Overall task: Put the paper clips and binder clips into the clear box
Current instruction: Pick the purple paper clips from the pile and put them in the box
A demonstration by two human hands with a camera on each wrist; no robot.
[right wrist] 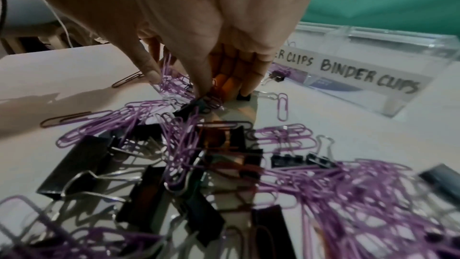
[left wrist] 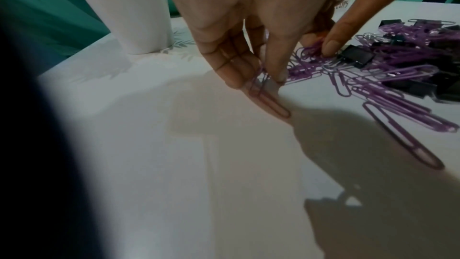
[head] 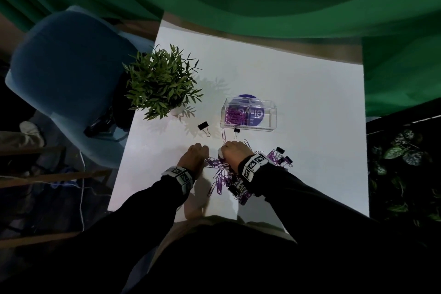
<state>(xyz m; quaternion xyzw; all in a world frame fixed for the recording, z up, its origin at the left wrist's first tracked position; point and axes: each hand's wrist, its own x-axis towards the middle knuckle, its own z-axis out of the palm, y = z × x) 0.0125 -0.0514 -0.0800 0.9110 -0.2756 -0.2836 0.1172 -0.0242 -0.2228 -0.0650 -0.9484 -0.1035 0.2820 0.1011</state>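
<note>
Most of the work is left, by the look of it: the clear box [head: 249,114] sits at the far middle of the table [head: 310,150] with a clump of purple paper clips in its left compartment, while its right compartment, labelled for binder clips, looks bare. A big mixed heap of paper clips [right wrist: 361,194] and black binder clips [right wrist: 74,164] lies nearer, under and right of the hands. Two stray binder clips [head: 203,126] and a single paper clip lie just near of the box.

Left hand [head: 194,157] has its fingers pointing down, thumb and forefinger pinching a couple of paper clips at the heap's left edge. Right hand [head: 236,151] has its fingers bunched down into the heap, closing on a tangle of clips.

How many clips each hand has hold of cannot be told; the wrist views blur at their near edges, and the forearms hide part of the heap.
</note>
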